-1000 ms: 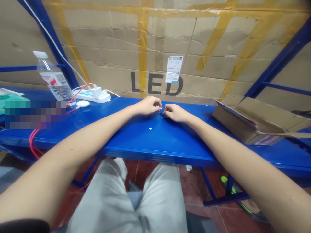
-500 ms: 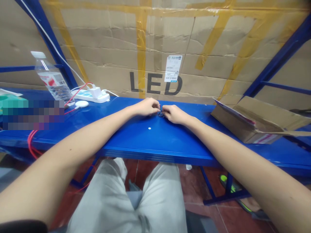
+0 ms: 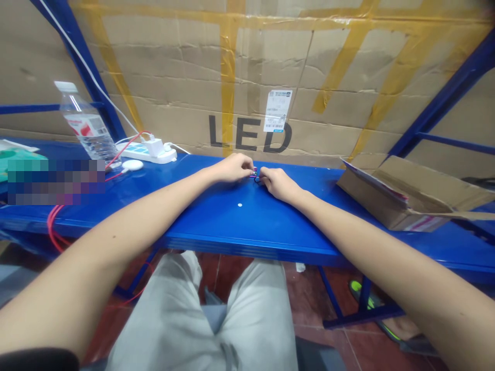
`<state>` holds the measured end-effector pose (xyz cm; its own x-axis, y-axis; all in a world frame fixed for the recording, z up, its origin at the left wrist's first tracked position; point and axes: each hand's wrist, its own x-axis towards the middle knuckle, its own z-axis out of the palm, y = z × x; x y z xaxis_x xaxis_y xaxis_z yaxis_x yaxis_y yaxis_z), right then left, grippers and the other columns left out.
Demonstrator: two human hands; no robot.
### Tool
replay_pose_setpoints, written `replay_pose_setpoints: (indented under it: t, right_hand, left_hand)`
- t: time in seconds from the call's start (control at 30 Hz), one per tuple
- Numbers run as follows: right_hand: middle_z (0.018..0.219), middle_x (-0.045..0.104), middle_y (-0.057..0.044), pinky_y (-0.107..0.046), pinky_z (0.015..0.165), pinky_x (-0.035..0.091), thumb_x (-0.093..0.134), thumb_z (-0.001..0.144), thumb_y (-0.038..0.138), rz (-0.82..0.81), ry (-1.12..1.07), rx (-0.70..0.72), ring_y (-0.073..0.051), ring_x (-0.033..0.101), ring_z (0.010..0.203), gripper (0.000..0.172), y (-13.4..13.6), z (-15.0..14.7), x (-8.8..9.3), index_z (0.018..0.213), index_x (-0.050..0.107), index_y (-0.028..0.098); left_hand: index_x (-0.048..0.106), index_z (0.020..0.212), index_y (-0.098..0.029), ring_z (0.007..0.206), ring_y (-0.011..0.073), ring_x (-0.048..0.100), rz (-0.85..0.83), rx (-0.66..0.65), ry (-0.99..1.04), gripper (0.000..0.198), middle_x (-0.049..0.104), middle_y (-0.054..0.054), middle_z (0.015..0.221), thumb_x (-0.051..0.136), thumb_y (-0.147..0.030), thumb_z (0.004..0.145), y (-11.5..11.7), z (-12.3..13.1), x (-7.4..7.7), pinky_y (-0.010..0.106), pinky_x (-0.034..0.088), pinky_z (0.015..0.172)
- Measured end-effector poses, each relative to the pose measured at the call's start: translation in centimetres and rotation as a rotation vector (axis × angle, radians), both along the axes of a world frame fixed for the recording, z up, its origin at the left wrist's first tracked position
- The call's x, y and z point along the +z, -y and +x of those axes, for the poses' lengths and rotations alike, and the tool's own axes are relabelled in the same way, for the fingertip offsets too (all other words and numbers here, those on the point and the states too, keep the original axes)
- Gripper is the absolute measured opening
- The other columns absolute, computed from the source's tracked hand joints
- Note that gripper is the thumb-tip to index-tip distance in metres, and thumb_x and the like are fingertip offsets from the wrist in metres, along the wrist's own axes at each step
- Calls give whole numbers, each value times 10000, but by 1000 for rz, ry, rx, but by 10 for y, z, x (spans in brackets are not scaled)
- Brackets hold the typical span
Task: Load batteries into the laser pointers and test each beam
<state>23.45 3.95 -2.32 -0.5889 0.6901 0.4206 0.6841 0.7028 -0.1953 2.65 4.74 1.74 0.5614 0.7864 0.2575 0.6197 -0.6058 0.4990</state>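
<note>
Both hands meet over the blue tabletop (image 3: 247,221), fingers bent close together. My left hand (image 3: 236,167) pinches a tiny reddish-purple part (image 3: 255,171), too small to identify. Just to its right, my right hand (image 3: 279,183) has thumb and fingertips closed at a thin dark wire (image 3: 257,180) that curves between the two hands. The fingers hide the wire's right end and most of the small part. A small white round dot (image 3: 240,205) lies on the tabletop in front of the hands.
An open cardboard box (image 3: 406,198) sits on the right. To the left stand a water bottle (image 3: 88,131), a white power strip (image 3: 166,154) with plugs, a white oval device (image 3: 132,165) and red cables (image 3: 54,224). A large carton (image 3: 174,77) marked LED backs the table.
Both hands stay close together with slight finger shifts. More of the small reddish-purple part shows between them now, and the wire's loop looks different. The view has shifted slightly.
</note>
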Motion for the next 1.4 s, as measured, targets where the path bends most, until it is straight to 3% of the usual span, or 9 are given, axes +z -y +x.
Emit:
replay_pose_setpoints:
  t: [0.27,0.47,0.6,0.73,0.9,1.07,1.23,1.4]
  right_hand:
    - [876,705,-97,-259,729,416,419,891,68,19,37,25,-202,621,802,237,0,-2,1,924,636,156]
    - [928,714,-117,-273,709,383,442,874,54,66,99,14,-223,616,827,250,1,-4,1,961,652,157]
    - [942,715,-128,-284,690,367,457,874,59,83,151,-26,-237,617,824,242,2,-5,2,971,655,159]
    - [936,713,-128,-284,701,377,462,884,69,67,144,-42,-239,619,828,217,2,-6,2,949,644,167]
    - [910,709,-130,-294,668,380,481,912,133,41,53,-96,-245,614,796,169,-1,1,4,1016,611,162]
    - [847,705,-93,-307,744,428,504,926,190,30,-201,-103,-219,619,784,196,-7,14,13,1069,631,150]
    - [840,723,-64,-308,722,434,559,898,299,-25,-249,-76,-187,603,726,228,-5,19,21,988,713,156]
    - [888,750,-77,-294,756,464,547,900,356,-282,-420,55,-191,640,810,279,4,7,25,846,724,147]
  left_hand:
    - [720,843,-156,526,134,560,2,-20,-23,148,640,5,578,612,-252,812,0,3,-7,263,405,563]
    - [782,848,-163,653,162,592,134,-20,-35,197,743,40,771,606,-214,776,3,5,-8,290,416,639]
    - [773,755,-136,569,144,530,196,-18,-123,199,679,36,621,586,-203,764,4,7,-7,292,374,589]
    - [768,754,-136,571,141,528,165,9,-141,201,669,30,620,591,-230,764,2,5,-6,286,366,574]
    - [771,841,-147,580,140,563,-66,58,35,167,673,28,633,678,-257,756,-6,-4,0,280,413,584]
    - [746,880,-126,603,142,595,-276,14,352,167,685,75,688,749,-260,779,-15,-17,7,319,467,623]
    - [743,853,-120,644,139,595,-201,67,466,162,683,75,707,766,-264,782,-13,-16,10,333,478,661]
    - [749,843,-127,774,161,646,-90,18,473,214,738,78,824,797,-300,725,-5,-2,6,333,505,771]
